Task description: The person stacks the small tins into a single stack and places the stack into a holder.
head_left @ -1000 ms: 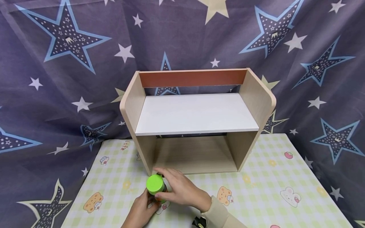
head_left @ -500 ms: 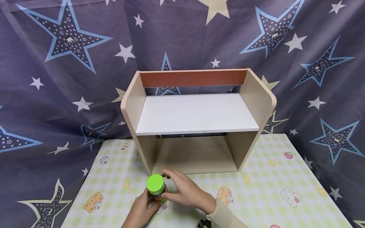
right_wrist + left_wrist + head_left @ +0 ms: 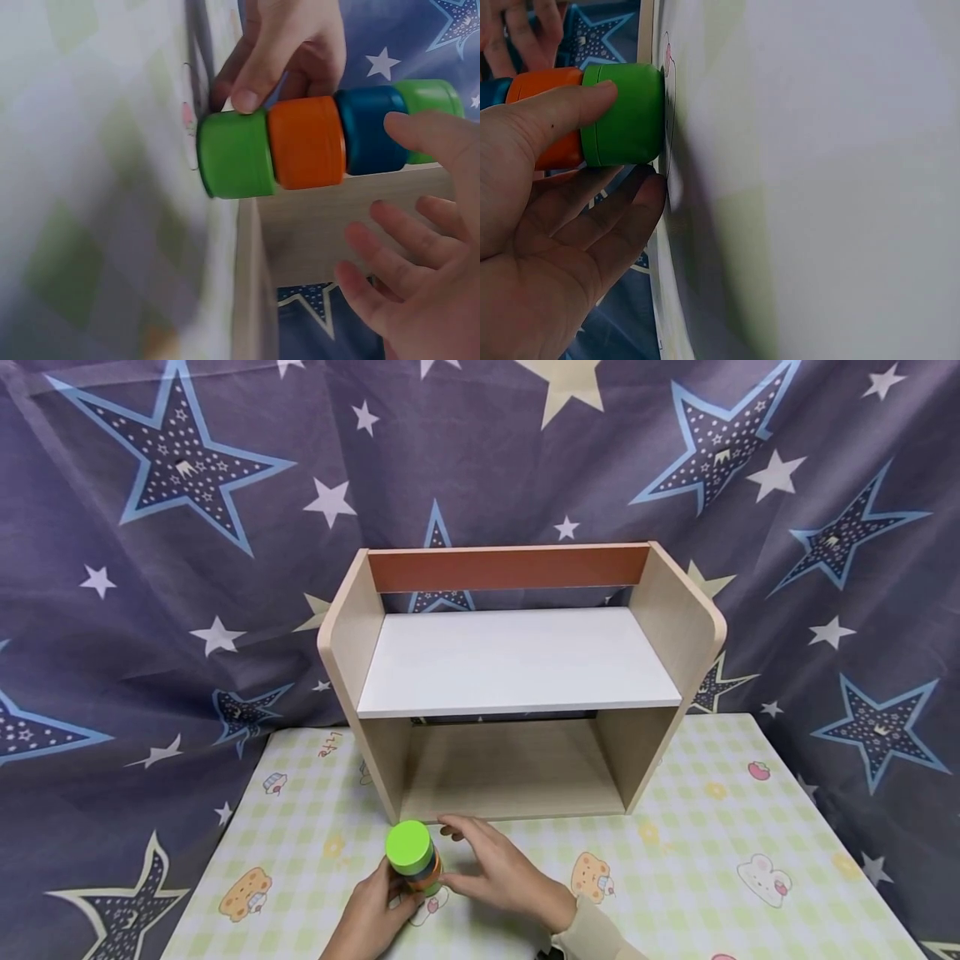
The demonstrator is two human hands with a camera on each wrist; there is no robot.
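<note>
An upright stack of coloured round blocks stands on the table in front of the shelf's left end. Its light green top block (image 3: 408, 847) faces the head view. Below that the right wrist view shows a blue block (image 3: 371, 129), an orange block (image 3: 307, 142) and a green bottom block (image 3: 236, 154) at the cloth. My left hand (image 3: 369, 910) holds the stack low down, its thumb on the green bottom block and its fingers round the far side. My right hand (image 3: 508, 877) is just right of the stack, fingers spread and holding nothing, the thumb close by the blue block.
Behind the hands stands a two-tier wooden shelf (image 3: 517, 660) with a white upper board and a brown back rail. A checked tablecloth (image 3: 675, 893) with cartoon prints covers the table. A dark curtain (image 3: 495, 460) with stars hangs behind and at both sides.
My right hand has drawn away from the stack to the right, its fingers spreading off the top block. My left hand and the stack have stayed in place.
</note>
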